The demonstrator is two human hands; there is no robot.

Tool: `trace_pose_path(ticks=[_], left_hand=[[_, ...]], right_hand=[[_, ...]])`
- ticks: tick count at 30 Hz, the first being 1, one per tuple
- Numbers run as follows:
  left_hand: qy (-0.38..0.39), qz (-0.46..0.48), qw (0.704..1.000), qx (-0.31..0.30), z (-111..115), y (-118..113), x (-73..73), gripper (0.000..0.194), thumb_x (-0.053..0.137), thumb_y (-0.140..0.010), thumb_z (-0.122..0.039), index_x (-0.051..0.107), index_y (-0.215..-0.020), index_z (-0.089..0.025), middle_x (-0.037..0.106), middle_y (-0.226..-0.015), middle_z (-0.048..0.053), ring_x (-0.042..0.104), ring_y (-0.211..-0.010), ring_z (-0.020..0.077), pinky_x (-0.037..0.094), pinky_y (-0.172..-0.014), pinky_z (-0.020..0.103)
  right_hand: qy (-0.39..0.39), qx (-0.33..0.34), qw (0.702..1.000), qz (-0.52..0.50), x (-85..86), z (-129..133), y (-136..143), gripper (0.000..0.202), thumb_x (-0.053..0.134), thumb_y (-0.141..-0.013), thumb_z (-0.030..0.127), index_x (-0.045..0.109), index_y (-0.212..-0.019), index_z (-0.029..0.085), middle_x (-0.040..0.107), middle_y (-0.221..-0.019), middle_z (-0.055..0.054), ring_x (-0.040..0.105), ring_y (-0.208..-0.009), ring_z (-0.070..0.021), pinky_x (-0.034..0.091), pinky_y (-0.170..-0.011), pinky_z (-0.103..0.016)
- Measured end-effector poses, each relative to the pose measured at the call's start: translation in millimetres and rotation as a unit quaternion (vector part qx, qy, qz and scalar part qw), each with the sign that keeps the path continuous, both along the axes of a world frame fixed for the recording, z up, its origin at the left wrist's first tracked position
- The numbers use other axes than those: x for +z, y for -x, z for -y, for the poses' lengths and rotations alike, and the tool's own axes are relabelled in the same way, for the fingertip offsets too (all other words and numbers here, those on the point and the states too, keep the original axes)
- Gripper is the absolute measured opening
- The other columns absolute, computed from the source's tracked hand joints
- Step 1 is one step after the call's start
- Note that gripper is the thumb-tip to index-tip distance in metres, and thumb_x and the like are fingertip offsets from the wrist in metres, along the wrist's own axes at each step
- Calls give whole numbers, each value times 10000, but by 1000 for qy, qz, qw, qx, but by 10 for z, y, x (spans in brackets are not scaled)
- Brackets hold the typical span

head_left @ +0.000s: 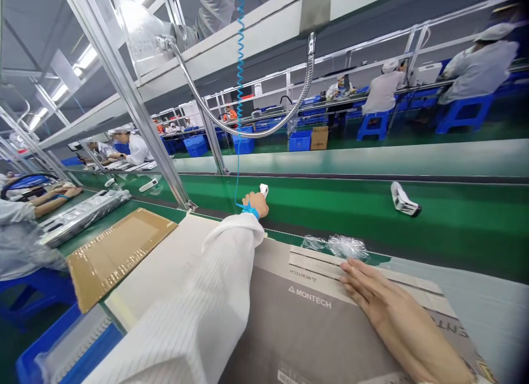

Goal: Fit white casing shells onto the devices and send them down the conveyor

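Observation:
My left hand reaches out over the near edge of the green conveyor belt, a blue band with a coiled cord at its wrist. Its fingers close on a small white part that pokes out beyond them. Under my right hand, whose fingers lie flat and stretched out, is a grey-brown printed MONTECH box. Another white part with a black end lies on the belt to the right. Crumpled clear plastic sits just past the box.
Brown cardboard lies at the left, beside a plastic-wrapped panel and a co-worker's hands. A metal post rises beyond my left arm. A flexible metal hose hangs overhead. Below left stands a blue bin.

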State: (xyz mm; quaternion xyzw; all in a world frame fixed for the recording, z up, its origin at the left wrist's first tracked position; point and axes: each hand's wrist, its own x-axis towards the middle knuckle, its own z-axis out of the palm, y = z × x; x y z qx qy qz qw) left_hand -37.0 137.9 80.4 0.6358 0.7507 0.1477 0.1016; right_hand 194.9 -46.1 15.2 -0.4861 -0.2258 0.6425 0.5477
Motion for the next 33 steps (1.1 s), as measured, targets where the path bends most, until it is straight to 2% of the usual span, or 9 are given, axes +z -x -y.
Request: trace_pose_path(ticks=[3, 8, 13, 17, 20, 23, 27, 31, 33], left_hand=[[-32, -16, 999, -37, 203, -19, -93, 246, 596, -914, -256, 631, -1126, -137, 585, -1268, 123, 552, -1183, 263, 440, -1022, 482], [-66, 31, 986, -153, 787, -152, -277, 167, 571, -894, -197, 666, -1030, -176, 658, -1174, 81, 580, -1156, 224, 411, -1041, 340], [-72, 83, 984, -143, 1327, -316, -446, 470, 531, -905, -232, 449, -1362, -161, 583, -1338, 132, 614, -1123, 247, 439, -1000, 391], [-111, 33, 985, -125, 1503, -417, -566, 498, 490, -915, -198, 390, -1402, -171, 612, -1297, 136, 567, -1199, 279, 354, -1080, 463], [-135, -23, 979, -155, 1541, -469, -625, 307, 410, -945, -163, 540, -1222, -159, 640, -1212, 115, 577, -1154, 258, 322, -1100, 459], [-113, -48, 974, -190, 1574, -502, -629, 263, 360, -958, -141, 604, -1052, -171, 635, -1162, 97, 595, -1088, 244, 322, -1081, 482], [-87, -34, 977, -192, 1619, -505, -602, 264, 381, -949, -147, 590, -1109, -170, 592, -1212, 125, 553, -1137, 269, 355, -1033, 488], [-85, -12, 976, -199, 1629, -489, -598, 265, 396, -937, -151, 588, -1119, -154, 585, -1188, 139, 527, -1157, 286, 341, -1045, 527], [-76, 0, 977, -201, 1628, -488, -593, 271, 402, -932, -160, 588, -1129, -141, 578, -1196, 149, 512, -1175, 298, 329, -1058, 555]], right_hand=[[-21, 8, 1000, -2, -71, -4, -24, 350, 842, -675, 350, 752, -1004, 270, 720, -1175, -42, 672, -1082, -238, 611, -851, -212], [-77, -8, 997, -8, -136, 11, 10, 238, 814, -726, 296, 757, -951, 241, 753, -1037, -49, 714, -893, -196, 608, -886, -279], [-72, -16, 997, -22, -108, 10, 25, 252, 829, -714, 272, 747, -945, 214, 745, -1003, -54, 707, -841, -170, 606, -850, -264], [-75, 4, 997, -20, -90, 27, -3, 245, 812, -736, 270, 738, -960, 205, 739, -1014, -65, 698, -868, -181, 599, -846, -271], [-83, 35, 996, 20, -84, 56, -17, 227, 797, -752, 308, 736, -951, 218, 738, -976, -53, 686, -840, -171, 589, -826, -269], [-73, 77, 991, 83, -45, -4, -91, 239, 815, -715, 360, 741, -897, 225, 720, -863, -27, 650, -705, -134, 576, -695, -247], [-89, 79, 968, 221, 118, -440, -386, 309, 812, -668, 382, 733, -894, 185, 688, -728, -28, 608, -625, -133, 528, -625, -270], [-78, -50, 918, 386, 288, -1152, -700, 171, 764, -669, 223, 687, -810, 167, 673, -741, -46, 615, -719, -179, 476, -714, -333], [-86, -90, 902, 414, 293, -1467, -767, 155, 753, -651, 144, 631, -735, 188, 653, -804, -58, 601, -918, -221, 425, -809, -347]])
